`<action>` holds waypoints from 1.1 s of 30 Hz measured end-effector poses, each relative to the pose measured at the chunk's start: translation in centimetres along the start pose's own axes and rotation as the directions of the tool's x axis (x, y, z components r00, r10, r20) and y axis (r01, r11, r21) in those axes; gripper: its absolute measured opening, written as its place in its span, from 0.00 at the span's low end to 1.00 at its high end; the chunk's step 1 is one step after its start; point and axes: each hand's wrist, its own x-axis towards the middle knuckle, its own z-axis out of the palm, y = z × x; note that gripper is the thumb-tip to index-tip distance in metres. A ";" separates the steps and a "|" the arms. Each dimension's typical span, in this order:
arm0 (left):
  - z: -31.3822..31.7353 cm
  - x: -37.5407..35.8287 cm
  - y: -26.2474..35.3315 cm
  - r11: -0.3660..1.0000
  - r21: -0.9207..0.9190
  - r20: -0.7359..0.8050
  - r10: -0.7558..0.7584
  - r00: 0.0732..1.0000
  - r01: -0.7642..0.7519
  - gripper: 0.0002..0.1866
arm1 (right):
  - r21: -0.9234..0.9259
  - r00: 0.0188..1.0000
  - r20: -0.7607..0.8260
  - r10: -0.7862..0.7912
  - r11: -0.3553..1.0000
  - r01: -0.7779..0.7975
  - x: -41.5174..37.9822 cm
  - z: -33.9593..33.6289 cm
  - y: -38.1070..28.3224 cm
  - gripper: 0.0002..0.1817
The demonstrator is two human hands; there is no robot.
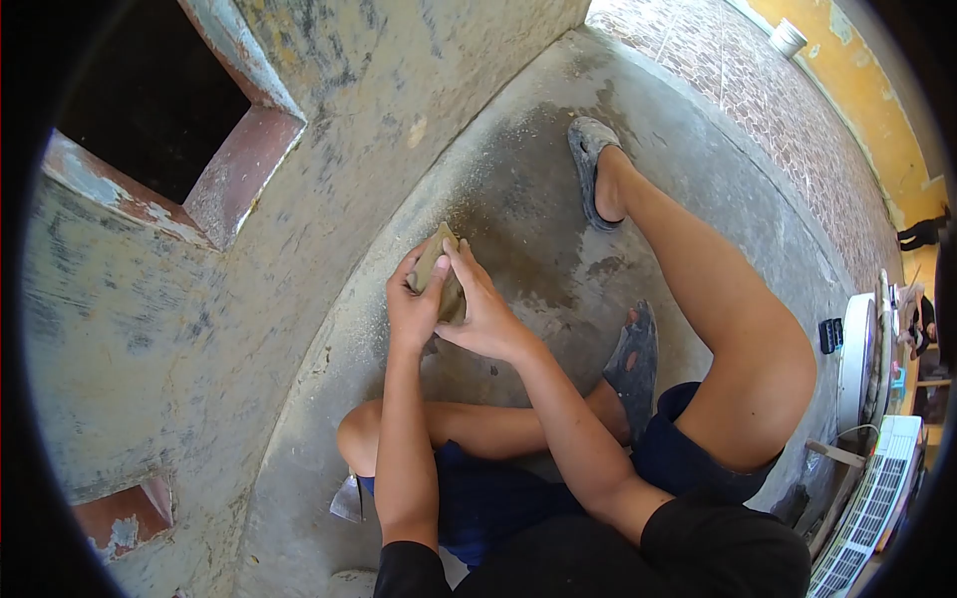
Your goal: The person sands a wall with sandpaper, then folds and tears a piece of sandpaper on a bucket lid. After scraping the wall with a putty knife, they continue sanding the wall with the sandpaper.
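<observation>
Both of my hands are wrapped round a smooth, olive-brown lump of clay (429,263), held up over the concrete floor close to the wall. My left hand (410,307) grips its left side with the thumb laid along the front. My right hand (482,313) closes on it from the right, its thumb low and its fingers near the top. The lump's upper end tapers to a point, and its far side is hidden by my fingers. By my bent knee lies a flat metal blade (347,499), like a scraper's, partly covered by my leg.
A worn plaster wall (319,179) with a framed opening (239,174) runs along the left. The concrete floor (518,189) has damp patches. My feet wear dark clogs (595,159). At right are a white round object (855,344) and a white grilled unit (872,508); a bucket (788,38) stands far off.
</observation>
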 end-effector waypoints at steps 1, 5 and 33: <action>-0.5 0.1 -0.3 1.000 0.007 0.009 -0.030 1.000 0.030 0.18 | 0.016 1.000 0.023 0.004 1.000 -0.005 -0.1 -0.1 0.0 0.65; -1.8 0.0 -0.3 0.997 -0.011 0.020 -0.081 0.997 0.081 0.16 | 0.005 0.999 0.026 0.032 0.999 -0.032 -0.4 -0.5 -1.0 0.63; -1.7 1.6 0.0 0.957 0.175 -0.004 0.235 0.972 -0.230 0.34 | 0.475 0.899 -0.304 0.316 0.868 -0.144 8.5 1.5 0.6 0.18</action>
